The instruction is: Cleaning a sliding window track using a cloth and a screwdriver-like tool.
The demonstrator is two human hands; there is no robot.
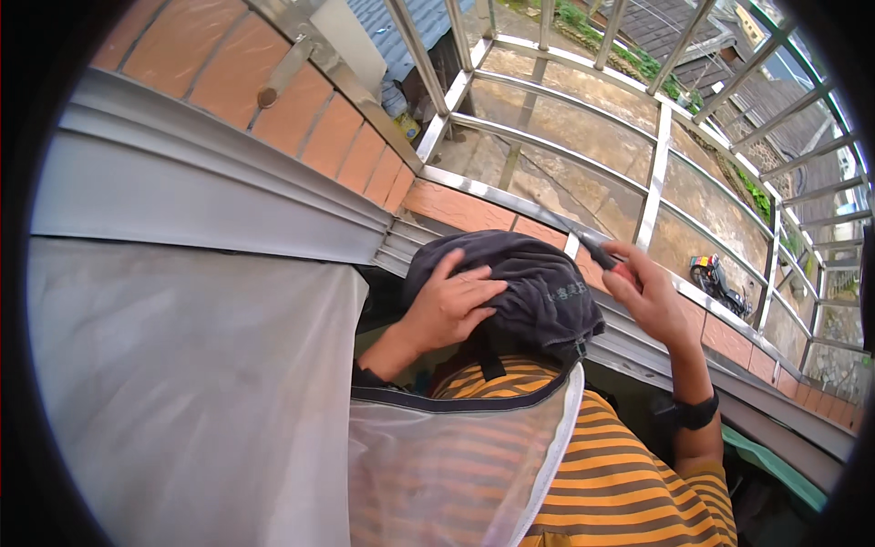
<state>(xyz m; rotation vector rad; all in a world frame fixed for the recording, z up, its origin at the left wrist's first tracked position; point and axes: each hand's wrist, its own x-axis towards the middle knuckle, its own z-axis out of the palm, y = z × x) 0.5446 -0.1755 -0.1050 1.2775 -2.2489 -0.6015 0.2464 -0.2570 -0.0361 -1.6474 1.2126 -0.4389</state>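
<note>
My left hand (448,301) rests on a bunched dark grey towel (526,267) with its fingers spread, and grips nothing that I can see. The towel bears pale writing and lies over the window sill in front of my body. To the right of it, my right hand (646,294) is closed around the red and black handle of what looks like a screwdriver (599,255). Its thin shaft points up and left, over the sill's outer edge; the tip is blurred. Beneath the towel, a translucent sheet (451,465) with a white zipper (571,417) hangs across my striped shirt.
A stainless steel window cage (540,133) stands outside, with wide gaps above a yard far below. A motorcycle (721,284) is parked down there. Orange tiles (273,82) line the wall around the aluminium window frame (205,184). A whitish sheet (191,383) hangs at left.
</note>
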